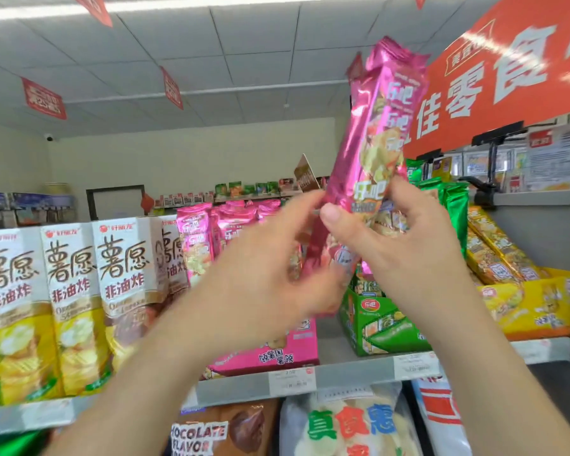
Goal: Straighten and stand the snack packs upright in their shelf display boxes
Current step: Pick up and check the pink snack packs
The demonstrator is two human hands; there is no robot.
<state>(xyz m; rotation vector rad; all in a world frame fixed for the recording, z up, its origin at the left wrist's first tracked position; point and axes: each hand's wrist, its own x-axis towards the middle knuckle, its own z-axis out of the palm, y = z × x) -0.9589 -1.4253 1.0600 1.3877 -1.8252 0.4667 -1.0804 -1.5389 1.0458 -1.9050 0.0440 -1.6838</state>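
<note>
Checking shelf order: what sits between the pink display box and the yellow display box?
The green display box, standing on the same shelf; the head view shows it.

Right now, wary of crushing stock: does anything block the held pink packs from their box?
Nothing visible does. The held pink packs hang above the pink box; standing packs fill its left part, the left hand hides the rest.

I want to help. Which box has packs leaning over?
The yellow box, far right: its packs lie slanted; boxed pink packs and green packs stand upright.
</note>
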